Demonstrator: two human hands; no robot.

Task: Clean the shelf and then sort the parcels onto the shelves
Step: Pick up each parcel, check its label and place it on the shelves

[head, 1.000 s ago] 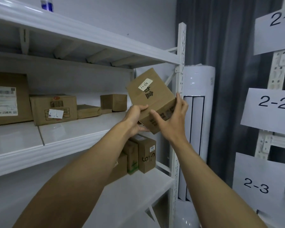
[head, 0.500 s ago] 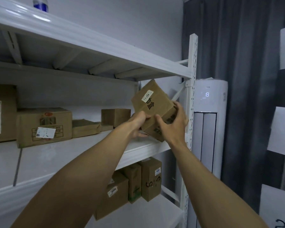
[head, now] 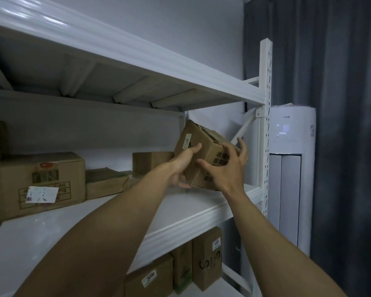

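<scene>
Left fingers (head: 183,185) curl under the box (head: 204,146), thumb flat along its left face. The left hand (head: 180,168) grips it. Right hand (head: 225,170) is splayed wide and bent beside the box's right face; whether its tips touch cannot be told. Both arms reach up and forward. The box is tilted, its lower edge at the middle shelf (head: 201,213), right end. More parcels (head: 39,185) sit further left.
</scene>
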